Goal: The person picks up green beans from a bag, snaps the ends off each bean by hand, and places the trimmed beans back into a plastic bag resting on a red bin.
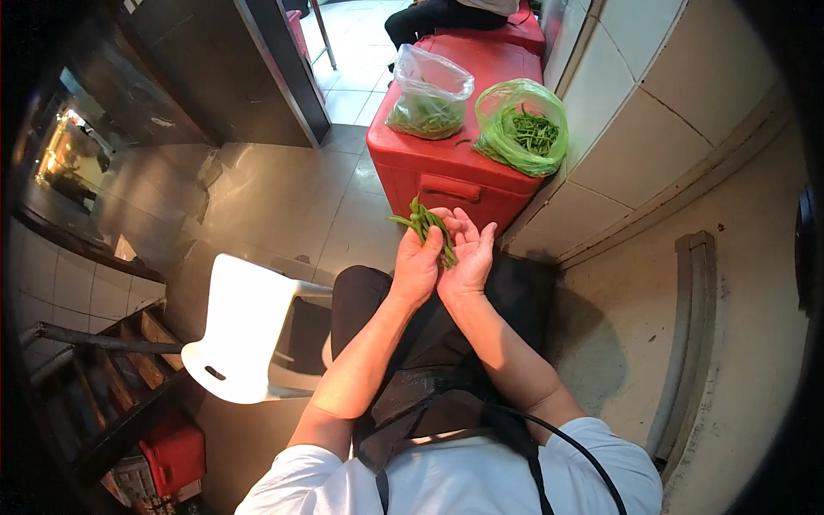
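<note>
My left hand grips a small bunch of green bean pods, its thumb across them. Palm up beside it, my right hand has its fingers loosely curled, and the lower ends of the pods lie against its palm. Both hands are above my lap, in front of a red cooler box. On the lid stand a clear plastic bag with green pieces inside and, to its right, an open green plastic bag of green beans. A small scrap lies between the bags.
A white plastic chair stands at my left. Tiled wall runs close along the right. Another person sits beyond the cooler. Wooden stairs or slatted shelving and a red container are at lower left.
</note>
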Motion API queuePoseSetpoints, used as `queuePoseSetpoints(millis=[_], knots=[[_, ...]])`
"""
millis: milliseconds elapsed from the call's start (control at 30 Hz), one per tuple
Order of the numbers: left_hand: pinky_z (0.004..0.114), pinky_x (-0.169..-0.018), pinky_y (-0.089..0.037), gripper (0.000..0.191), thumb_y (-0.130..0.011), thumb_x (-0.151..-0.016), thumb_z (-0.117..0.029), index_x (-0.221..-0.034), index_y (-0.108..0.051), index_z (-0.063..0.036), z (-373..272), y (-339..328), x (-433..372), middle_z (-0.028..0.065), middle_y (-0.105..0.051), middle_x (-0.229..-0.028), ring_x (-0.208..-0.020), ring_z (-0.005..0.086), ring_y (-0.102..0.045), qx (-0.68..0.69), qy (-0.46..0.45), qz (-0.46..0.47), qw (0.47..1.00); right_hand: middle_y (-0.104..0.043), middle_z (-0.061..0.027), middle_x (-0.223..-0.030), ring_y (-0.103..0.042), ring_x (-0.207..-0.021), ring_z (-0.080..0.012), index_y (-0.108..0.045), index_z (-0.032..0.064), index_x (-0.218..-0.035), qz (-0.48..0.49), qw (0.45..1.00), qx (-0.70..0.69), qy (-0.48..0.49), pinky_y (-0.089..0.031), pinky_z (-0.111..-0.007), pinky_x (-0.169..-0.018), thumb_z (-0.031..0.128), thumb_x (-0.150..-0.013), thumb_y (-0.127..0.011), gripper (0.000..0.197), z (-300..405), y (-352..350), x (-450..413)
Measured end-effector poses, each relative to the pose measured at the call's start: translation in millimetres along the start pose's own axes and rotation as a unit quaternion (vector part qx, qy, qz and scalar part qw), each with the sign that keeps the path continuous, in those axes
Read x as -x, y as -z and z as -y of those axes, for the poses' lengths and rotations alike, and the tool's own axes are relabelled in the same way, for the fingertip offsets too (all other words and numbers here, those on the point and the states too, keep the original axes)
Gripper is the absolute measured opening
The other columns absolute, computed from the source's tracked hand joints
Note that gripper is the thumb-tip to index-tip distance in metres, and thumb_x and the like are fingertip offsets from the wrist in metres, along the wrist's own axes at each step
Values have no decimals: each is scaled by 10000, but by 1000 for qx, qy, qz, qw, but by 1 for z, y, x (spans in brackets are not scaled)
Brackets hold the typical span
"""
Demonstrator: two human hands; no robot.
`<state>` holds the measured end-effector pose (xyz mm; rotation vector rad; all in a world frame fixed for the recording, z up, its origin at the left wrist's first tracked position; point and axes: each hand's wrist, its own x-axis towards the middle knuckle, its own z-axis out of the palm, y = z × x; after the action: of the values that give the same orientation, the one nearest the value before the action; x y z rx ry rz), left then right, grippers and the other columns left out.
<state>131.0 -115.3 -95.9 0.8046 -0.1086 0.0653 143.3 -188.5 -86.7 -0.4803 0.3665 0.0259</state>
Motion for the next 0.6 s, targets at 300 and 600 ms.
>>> queuePoseSetpoints(millis=[300,600], knots=[[292,-990,-450,313,-582,-1029,-248,-1254,-593,-31,9,2,20,34,-651,-1128,-1097,129,-586,-21,61,30,997,-634,-159,-1241,-595,-1082,-208,-548,-47,-1335,-17,944,250,213,-452,-337,-1014,523,-1077,-311,669,-5,9,7],[333,-792,-571,238,-571,-1020,-174,-1186,-606,-8,-18,60,34,101,-670,-1067,-911,197,-676,31,289,80,953,-639,-14,-843,-538,-592,-57,-589,3,-1211,270,888,357,-102,-431,-188,-506,155,-1016,-581,247,23,30,15]])
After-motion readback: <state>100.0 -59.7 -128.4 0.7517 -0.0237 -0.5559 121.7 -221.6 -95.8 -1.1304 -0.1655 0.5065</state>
